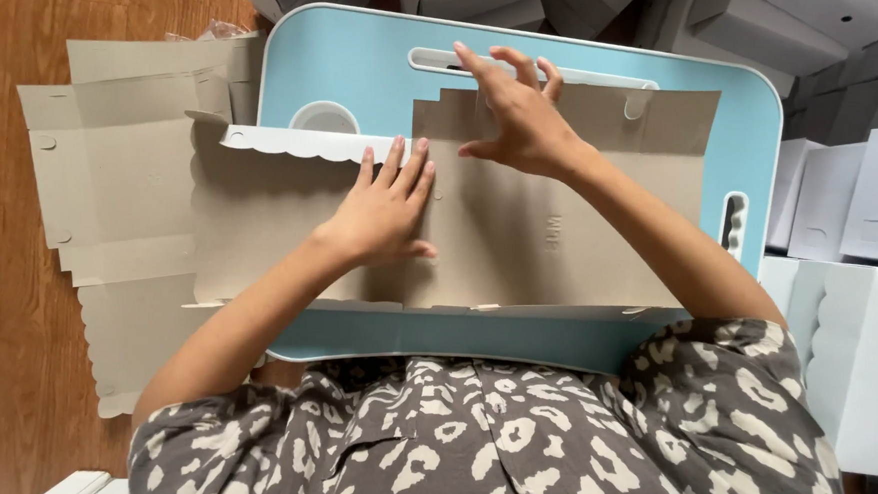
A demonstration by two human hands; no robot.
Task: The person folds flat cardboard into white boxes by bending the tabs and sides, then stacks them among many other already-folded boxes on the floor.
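While the flat cardboard box blank point(519, 243) lies spread, grey-brown side up, across the light blue lap bench point(349, 56), both hands are pressing down on it. The left hand point(382, 210) lies palm-down near the middle of the sheet, fingers spread and stretched flat toward the white scalloped flap point(298, 142), the fingertips right at the fold line; its grip is apart, clamped on nothing, just pushing on the board. The right hand point(517, 113) sits farther up, on the stepped upper edge of the blank, fingers splayed and bent over that edge, thumb pointing back toward the left hand. Its grip is apart too, holding the cardboard down rather than pinching it.

The blank covers most of the bench, its near edge hanging just past the front rim by the person's patterned grey shirt point(489, 440). On the bench itself a round cup recess point(323, 118) shows just above the scalloped flap, a long slot point(439, 62) runs along the far edge, partly under the right hand, and a short slot point(732, 224) sits at the right side.

Left of the bench, a stack of more flat blanks point(106, 194) lies on the wooden floor point(1, 300). Folded grey boxes point(747, 10) pile up beyond the bench, white ones point(847, 206) to the right.
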